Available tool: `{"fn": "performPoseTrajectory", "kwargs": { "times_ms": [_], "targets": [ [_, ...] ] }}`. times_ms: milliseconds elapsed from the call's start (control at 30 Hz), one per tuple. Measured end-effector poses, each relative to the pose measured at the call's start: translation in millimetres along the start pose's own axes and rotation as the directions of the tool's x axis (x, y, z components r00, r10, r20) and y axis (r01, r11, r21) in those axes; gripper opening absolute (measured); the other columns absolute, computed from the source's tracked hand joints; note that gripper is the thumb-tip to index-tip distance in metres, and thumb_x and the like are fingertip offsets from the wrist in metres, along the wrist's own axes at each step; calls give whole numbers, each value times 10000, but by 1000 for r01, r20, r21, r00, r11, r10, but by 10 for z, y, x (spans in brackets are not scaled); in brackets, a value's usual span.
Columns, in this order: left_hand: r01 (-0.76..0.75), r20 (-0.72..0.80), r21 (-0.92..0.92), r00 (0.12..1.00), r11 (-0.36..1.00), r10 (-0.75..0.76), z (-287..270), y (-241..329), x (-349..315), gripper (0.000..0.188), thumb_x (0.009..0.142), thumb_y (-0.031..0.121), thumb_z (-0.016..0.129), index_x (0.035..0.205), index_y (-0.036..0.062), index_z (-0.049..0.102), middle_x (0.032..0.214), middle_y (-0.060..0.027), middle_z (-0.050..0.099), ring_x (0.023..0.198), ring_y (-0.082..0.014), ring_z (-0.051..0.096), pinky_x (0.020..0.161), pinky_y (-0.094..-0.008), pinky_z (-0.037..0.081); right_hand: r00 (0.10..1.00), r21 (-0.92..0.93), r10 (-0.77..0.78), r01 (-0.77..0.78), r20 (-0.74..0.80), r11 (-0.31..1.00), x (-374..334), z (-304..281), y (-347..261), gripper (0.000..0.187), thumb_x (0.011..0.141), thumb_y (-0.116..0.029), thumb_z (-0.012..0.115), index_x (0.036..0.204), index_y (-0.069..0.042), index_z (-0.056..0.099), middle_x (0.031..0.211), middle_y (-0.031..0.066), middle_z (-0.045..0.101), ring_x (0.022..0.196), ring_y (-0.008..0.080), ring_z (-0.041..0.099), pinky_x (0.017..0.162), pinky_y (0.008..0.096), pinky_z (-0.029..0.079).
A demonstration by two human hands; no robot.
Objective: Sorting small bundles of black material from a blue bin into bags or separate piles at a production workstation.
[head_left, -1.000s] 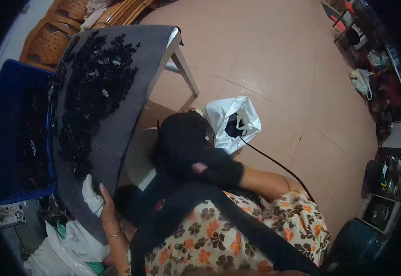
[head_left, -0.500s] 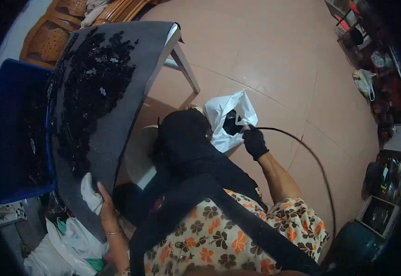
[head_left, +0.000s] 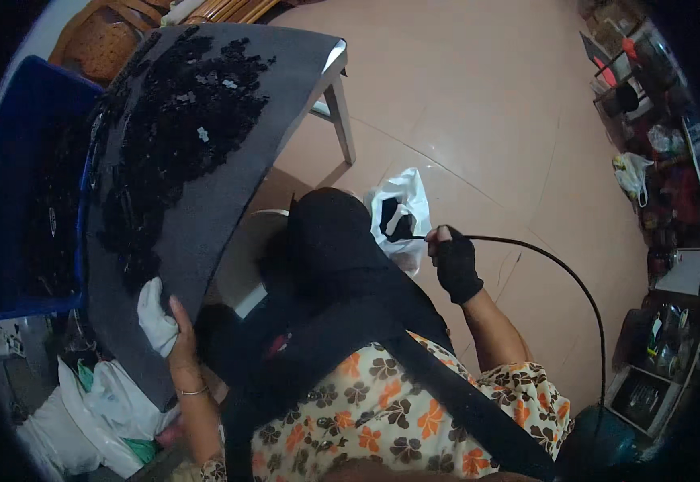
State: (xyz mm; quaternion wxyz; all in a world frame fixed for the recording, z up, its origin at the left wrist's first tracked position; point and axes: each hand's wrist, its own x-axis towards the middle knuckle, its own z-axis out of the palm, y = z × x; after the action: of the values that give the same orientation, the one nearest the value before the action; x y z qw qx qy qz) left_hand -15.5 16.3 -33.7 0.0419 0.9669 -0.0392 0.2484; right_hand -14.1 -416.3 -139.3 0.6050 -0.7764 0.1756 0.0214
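I see the right hand (head_left: 454,261), gloved, now clamped on a black cable (head_left: 551,261) it has lifted off the floor | left hand (head_left: 175,329) grips white cloth (head_left: 155,315) at grey board (head_left: 205,185) edge | white bag (head_left: 402,205) beside.

Dim warm indoor light, glare on floor (head_left: 478,104), dark fisheye-bent edges

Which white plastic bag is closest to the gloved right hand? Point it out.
The white plastic bag on the tiled floor, just left of the right hand, with something black inside. The other white bags lie by the left hand.
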Motion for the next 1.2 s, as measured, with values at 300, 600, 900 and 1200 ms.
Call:
{"fn": "performPoseTrajectory", "kwargs": {
  "times_ms": [300,600,900,1200],
  "targets": [
    [89,14,-42,996,995,-88,-105,22,58,314,830,162,541,1107,17,574,1105,-171,561,1059,-324,512,938,-398,377,741,-703,-564,616,365,355,244,48,1119,202,826,-213,547,791,-17,584,676,118,582,559,241,578,486,360,448],
    [162,-147,-325,965,932,-219,-47,40,10,242,712,27,612,952,19,632,952,-158,612,917,-318,570,808,-378,451,391,-212,-366,872,845,441,499,-134,822,156,766,-191,583,802,-47,631,744,163,629,704,343,609,621,426,482],
    [299,-43,-442,934,846,-353,-110,83,-50,289,755,92,636,1037,43,595,1080,-160,559,883,-289,576,781,-358,470,367,-68,-786,920,498,386,455,1556,-1787,142,787,-119,572,892,-28,603,834,154,609,792,318,603,665,367,473],
    [513,227,-78,844,855,-486,-48,34,408,333,734,135,628,1054,58,576,862,-178,603,827,-355,578,730,-394,481,237,-185,-769,970,594,156,622,2634,-2315,303,740,-179,600,1020,-64,596,916,169,614,864,343,584,766,431,463]
  ]
}}
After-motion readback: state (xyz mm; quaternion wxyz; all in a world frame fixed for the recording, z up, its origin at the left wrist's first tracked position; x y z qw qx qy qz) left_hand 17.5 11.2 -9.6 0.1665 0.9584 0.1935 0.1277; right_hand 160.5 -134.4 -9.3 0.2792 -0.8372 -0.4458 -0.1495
